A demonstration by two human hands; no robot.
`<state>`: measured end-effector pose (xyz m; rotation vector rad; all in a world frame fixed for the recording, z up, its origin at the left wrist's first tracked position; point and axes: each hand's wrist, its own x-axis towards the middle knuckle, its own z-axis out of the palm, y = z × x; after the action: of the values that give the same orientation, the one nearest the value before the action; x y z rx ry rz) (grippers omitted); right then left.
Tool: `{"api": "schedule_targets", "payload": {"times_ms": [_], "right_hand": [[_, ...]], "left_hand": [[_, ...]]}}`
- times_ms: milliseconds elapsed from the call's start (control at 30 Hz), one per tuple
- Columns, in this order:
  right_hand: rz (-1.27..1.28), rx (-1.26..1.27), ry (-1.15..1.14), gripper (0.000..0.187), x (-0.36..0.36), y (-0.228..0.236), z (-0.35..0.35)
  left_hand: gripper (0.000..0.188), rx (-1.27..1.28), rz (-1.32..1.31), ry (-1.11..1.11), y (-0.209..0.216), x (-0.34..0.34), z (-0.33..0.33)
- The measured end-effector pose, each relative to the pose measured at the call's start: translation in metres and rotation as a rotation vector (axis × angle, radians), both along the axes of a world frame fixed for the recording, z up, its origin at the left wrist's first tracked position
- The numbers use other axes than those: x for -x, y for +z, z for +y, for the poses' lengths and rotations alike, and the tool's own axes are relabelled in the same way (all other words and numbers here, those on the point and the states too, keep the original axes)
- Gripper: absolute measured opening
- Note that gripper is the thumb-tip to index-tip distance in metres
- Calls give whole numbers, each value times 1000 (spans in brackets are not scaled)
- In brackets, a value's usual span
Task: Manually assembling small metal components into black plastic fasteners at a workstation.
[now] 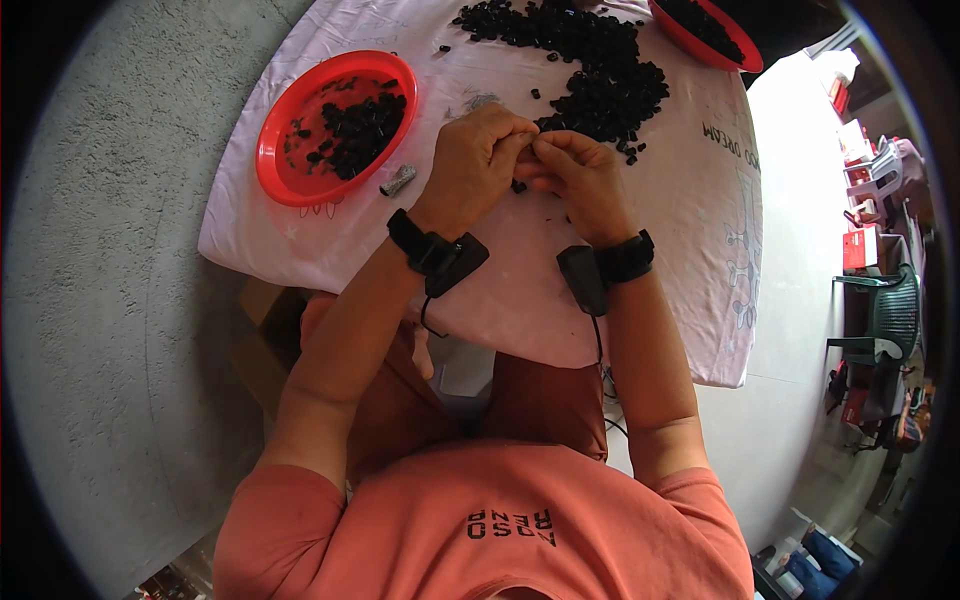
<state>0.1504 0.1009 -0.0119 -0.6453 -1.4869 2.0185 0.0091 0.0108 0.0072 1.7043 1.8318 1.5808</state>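
Note:
My left hand point(472, 165) and my right hand point(585, 182) meet over the near side of the table, their fingertips pinched together. Whatever sits between those fingers is too small and too covered to make out. Just beyond them spreads a heap of small black pieces point(610, 88), loose on the pink cloth point(680, 270). One black piece point(518, 186) lies just below my fingers. To the left, a red bowl point(268, 150) holds more black pieces point(358, 132). A small grey, silvery roll-shaped thing point(398, 181) rests between that bowl and my left wrist.
Another red bowl point(690, 48) with black pieces stands at the far right of the table. A rough grey wall point(120, 250) rises on the left. Off to the right are a green plastic chair point(893, 310) and red boxes point(858, 248). Cables hang from both wrist straps.

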Motion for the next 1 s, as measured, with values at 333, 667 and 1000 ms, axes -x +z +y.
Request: {"api": "schedule_targets", "payload": {"times_ms": [333,667,1000], "right_hand": [[-11,-8,12,17,-2,2,1],[35,31,-77,17,-4,-2,8],[103,62,-93,19,-5,-5,10]], "left_hand": [[15,-33,77,-41,-8,8,2],[18,336,212,-135,-14,24,-11],[15,383,265,-182,-21,27,-12]]}}
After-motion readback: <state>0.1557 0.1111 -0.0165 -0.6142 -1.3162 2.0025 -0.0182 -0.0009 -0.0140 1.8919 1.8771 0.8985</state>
